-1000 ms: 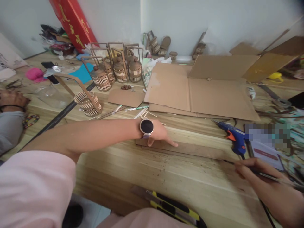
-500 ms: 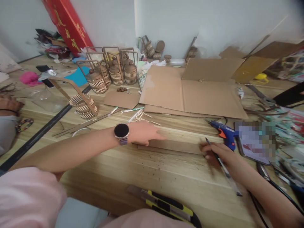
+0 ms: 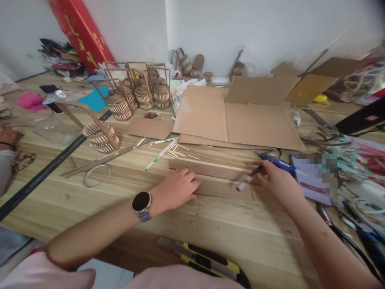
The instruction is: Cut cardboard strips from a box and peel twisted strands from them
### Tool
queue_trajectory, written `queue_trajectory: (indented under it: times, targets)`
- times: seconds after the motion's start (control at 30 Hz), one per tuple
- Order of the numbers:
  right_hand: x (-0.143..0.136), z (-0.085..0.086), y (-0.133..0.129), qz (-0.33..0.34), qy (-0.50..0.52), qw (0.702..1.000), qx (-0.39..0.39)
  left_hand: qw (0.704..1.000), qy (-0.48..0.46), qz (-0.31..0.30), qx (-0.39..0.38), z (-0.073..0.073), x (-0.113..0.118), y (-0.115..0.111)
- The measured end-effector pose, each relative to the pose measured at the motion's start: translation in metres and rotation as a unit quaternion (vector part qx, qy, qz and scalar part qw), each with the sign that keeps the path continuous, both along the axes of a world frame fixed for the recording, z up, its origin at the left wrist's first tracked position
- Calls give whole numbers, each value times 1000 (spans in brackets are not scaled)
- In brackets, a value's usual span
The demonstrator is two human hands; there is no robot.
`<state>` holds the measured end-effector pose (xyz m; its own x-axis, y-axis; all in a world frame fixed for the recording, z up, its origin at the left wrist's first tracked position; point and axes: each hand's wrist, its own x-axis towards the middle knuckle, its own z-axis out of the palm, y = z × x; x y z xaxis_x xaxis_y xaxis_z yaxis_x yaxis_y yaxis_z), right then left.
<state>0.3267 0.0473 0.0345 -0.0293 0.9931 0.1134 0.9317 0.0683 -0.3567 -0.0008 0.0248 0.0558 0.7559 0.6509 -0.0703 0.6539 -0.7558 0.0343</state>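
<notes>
My left hand [image 3: 176, 188], with a watch [image 3: 141, 202] on the wrist, rests at the left part of a narrow cardboard strip [image 3: 221, 189]. Its fingers are slightly bent and apart, with nothing visible in them. A second cardboard strip [image 3: 210, 170] lies just behind, along the first. My right hand [image 3: 279, 184] is closed around a pen [image 3: 245, 182], which is smeared by motion and points left over the strips' right end. Behind that hand, partly covered by it, lies a blue glue gun [image 3: 278, 161].
A yellow-black utility knife [image 3: 210, 263] lies at the front edge. Small sticks [image 3: 177, 152], a wire ring [image 3: 96, 176] and a large cardboard sheet [image 3: 204, 116] are behind. Woven baskets [image 3: 118, 108] stand at left, a phone [image 3: 313, 180] at right. Another person's hand [image 3: 7, 136] is far left.
My left hand has drawn back towards me, its fingers no longer pointing along the strip. My right hand has moved up and left, turning the pen leftward. The rear strip now shows more clearly.
</notes>
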Motion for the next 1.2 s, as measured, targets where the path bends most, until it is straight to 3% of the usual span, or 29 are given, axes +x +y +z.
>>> queue_trajectory:
  times: [0.13, 0.23, 0.33, 0.43, 0.5, 0.6, 0.83, 0.93, 1.0, 1.1, 1.2]
  targets:
    - [-22, 1, 5, -26, -33, 998, -40, 999, -18, 30, -22, -7, 2, -5]
    - [-44, 11, -14, -9, -38, 998, -59, 998, -31, 43, -41, -8, 1, -5]
    - [-79, 25, -55, 100, -8, 989, -113, 996, -45, 47, -55, -10, -1, -3]
    - [-119, 30, -95, 283, 11, 933, -222, 996, -54, 44, -58, -13, -3, -1]
    - [-137, 26, -110, 307, -20, 918, -250, 996, -62, 39, -49, -15, -5, 0]
    - [-146, 15, -117, 327, -57, 916, -224, 996, -72, 32, -38, -17, -6, 0]
    - [-136, -10, -126, 410, -147, 897, -77, 995, -85, 30, -32, -20, -9, -1]
    - [-135, -10, -130, 404, -158, 898, -75, 995, -95, 28, -25, -22, -11, -1]
    - [-130, -1, -128, 356, -129, 917, -123, 995, -96, 27, -25, -23, -12, -1]
    - [-111, 16, -120, 246, 1, 943, -225, 995, -92, 28, -33, -23, -14, 0]
    - [-89, 23, -109, 143, 139, 941, -272, 993, -101, 31, -46, -23, -16, 1]
